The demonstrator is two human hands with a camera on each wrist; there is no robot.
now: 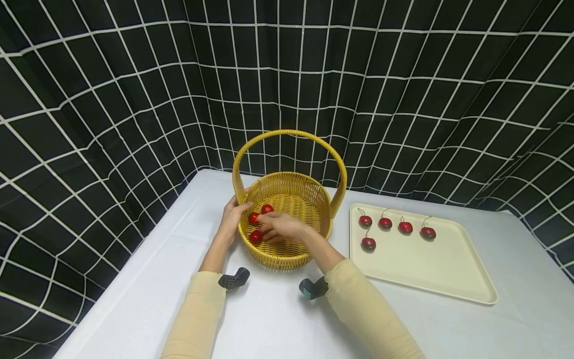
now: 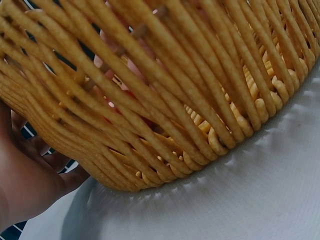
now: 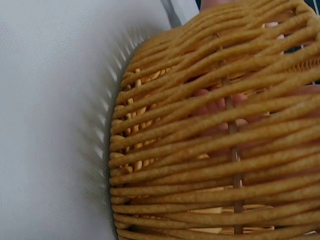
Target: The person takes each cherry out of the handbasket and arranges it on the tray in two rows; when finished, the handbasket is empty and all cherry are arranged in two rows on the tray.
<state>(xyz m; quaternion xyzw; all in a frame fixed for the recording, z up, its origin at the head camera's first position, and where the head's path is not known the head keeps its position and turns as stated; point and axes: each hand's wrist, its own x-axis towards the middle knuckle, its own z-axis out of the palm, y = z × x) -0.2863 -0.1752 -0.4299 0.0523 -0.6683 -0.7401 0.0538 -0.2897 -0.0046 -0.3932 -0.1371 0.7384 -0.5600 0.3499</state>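
A yellow wicker basket [image 1: 287, 259] with a tall arched handle stands on the table. On its left rim my left hand [image 1: 230, 217] grips the side, thumb over the edge and fingers outside; the left wrist view shows that hand [image 2: 30, 175] against the weave. Inside the basket, at the left, lie a red cherry [image 1: 267, 209], a second cherry [image 1: 253, 218] and a third cherry [image 1: 255, 237]. My right hand [image 1: 284, 227] reaches in over the near right rim, fingers loosely bent beside these cherries. Its fingertips are partly hidden; nothing shows held between them.
To the right of the basket lies a cream tray [image 1: 426, 269]. Several dark red cherries with stems, one of them a cherry [image 1: 368, 244] nearest me, lie in its left and back part. A white cloth [image 1: 269, 319] covers the table; a black grid curtain [image 1: 314, 75] hangs behind.
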